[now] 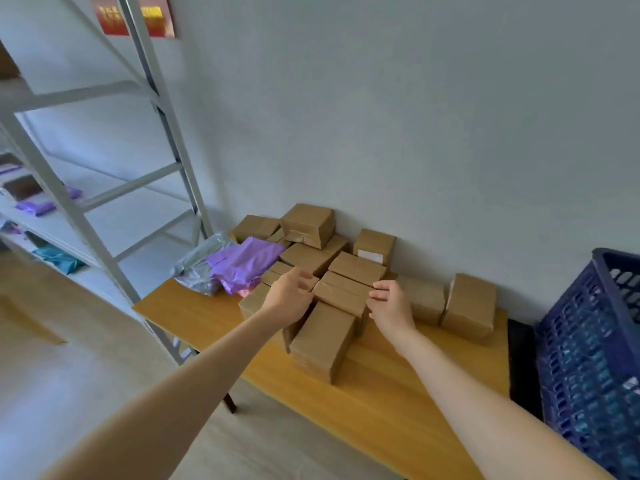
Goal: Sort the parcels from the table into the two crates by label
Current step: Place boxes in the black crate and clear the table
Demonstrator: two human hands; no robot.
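stage: early | parcels (pixel 308 223) piled on table (pixel 398 410) | blue crate (pixel 588 341) right, contents unclear | left hand (pixel 289 296), right hand (pixel 389 303) flank centre box (pixel 343 292), can't tell if grasped

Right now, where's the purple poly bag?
Head view: the purple poly bag lies at the far left end of the table, partly on a grey bag, beside the cardboard boxes.

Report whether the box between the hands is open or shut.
Shut: the box has its top flaps flat and closed.
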